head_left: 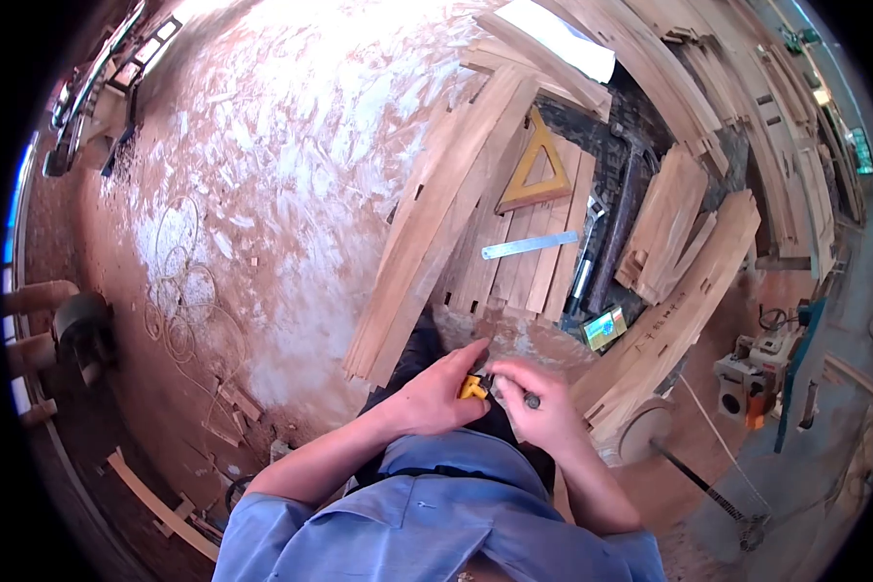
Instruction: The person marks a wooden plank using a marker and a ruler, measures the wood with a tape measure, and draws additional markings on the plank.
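Close in front of my body, my left hand [432, 393] is closed around a small yellow-and-black tool [472, 388], whose exact kind I cannot make out. My right hand [536, 403] meets it from the other side, fingers curled round a dark, round-ended piece [532, 400]. Whether that piece belongs to the yellow tool is hidden by the fingers. Ahead of both hands lie several wooden boards [475, 262] with a yellow set square [538, 175] and a metal ruler [530, 244] on top.
Right of the boards are a hammer [623, 194], an adjustable wrench [587, 252] and a small yellow-green box [604, 330]. A mortised plank [674, 325] carries handwriting. A looped cord [179, 310] lies on the dusty floor at left. A machine [759, 373] stands at right.
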`<state>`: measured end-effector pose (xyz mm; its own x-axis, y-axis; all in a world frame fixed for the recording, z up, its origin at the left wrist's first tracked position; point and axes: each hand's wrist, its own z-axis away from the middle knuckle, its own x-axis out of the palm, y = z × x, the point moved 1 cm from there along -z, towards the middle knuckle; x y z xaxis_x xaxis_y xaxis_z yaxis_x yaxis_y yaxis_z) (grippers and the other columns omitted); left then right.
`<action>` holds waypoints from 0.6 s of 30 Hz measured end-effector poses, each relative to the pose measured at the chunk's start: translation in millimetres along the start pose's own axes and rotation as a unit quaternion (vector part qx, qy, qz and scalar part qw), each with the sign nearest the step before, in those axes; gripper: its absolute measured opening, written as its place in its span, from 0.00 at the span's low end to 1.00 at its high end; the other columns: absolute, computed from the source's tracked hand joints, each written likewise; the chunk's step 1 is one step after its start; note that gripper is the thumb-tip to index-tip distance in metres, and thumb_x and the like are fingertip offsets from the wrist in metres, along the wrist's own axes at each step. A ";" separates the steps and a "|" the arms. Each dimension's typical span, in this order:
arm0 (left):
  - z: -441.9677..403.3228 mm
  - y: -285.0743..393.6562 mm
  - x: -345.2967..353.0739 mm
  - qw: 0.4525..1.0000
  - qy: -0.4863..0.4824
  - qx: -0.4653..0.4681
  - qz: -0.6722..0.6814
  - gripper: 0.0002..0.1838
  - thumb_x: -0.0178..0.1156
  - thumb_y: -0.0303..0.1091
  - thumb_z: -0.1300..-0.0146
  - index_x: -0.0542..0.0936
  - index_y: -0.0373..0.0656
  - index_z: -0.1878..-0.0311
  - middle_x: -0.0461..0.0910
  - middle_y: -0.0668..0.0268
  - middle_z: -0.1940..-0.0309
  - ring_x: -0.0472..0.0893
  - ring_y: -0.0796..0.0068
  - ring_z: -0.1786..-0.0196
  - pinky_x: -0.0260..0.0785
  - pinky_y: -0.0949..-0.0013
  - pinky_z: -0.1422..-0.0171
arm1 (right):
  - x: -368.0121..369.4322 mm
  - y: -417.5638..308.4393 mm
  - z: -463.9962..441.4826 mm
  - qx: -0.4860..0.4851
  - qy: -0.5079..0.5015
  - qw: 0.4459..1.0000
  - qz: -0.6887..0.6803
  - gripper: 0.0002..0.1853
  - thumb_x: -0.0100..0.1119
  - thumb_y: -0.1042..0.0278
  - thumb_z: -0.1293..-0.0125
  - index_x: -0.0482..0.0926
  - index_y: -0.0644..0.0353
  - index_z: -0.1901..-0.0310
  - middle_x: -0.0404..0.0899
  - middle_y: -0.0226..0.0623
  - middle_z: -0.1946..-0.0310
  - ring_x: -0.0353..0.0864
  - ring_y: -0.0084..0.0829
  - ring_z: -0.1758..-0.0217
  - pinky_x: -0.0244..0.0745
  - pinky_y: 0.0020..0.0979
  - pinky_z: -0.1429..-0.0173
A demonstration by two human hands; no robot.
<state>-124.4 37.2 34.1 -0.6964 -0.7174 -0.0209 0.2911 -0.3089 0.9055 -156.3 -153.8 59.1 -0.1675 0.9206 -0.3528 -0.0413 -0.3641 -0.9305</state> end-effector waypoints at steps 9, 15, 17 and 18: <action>-6.7 10.3 32.8 0.987 -0.031 -0.001 -0.159 0.46 0.68 0.36 0.41 0.58 0.31 0.22 0.78 0.42 0.43 0.79 0.46 0.38 0.70 0.54 0.33 | -10.8 14.9 37.8 0.005 -0.023 0.996 0.092 0.10 0.63 0.79 0.31 0.83 0.64 0.49 0.85 0.43 0.50 0.87 0.40 0.50 0.82 0.34 0.50; -4.0 11.8 45.8 0.981 -0.035 -0.023 -0.191 0.44 0.62 0.38 0.39 0.58 0.34 0.22 0.82 0.42 0.46 0.81 0.43 0.40 0.73 0.50 0.34 | -17.4 15.4 48.2 -0.013 -0.013 1.000 0.025 0.16 0.63 0.79 0.37 0.82 0.59 0.47 0.84 0.43 0.49 0.86 0.48 0.49 0.82 0.41 0.48; -2.8 14.7 46.8 0.983 -0.030 -0.030 -0.178 0.45 0.63 0.39 0.40 0.58 0.34 0.21 0.82 0.42 0.45 0.81 0.44 0.40 0.73 0.51 0.34 | -19.3 16.7 46.8 0.004 -0.042 0.997 0.058 0.15 0.62 0.79 0.37 0.82 0.59 0.48 0.84 0.43 0.51 0.85 0.48 0.50 0.82 0.41 0.48; -2.0 17.9 46.6 0.985 -0.033 -0.030 -0.167 0.45 0.63 0.39 0.40 0.58 0.34 0.21 0.82 0.42 0.44 0.82 0.44 0.40 0.73 0.52 0.34 | -19.9 17.6 46.5 0.012 -0.057 0.996 0.074 0.15 0.62 0.79 0.37 0.83 0.59 0.48 0.84 0.43 0.52 0.85 0.48 0.50 0.82 0.41 0.48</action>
<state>-150.3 -3.1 48.5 -0.8010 -0.5273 -0.2834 0.0754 -0.5585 0.8261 -199.6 -185.2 54.3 -0.2837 0.8348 -0.4718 -0.0315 -0.4999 -0.8655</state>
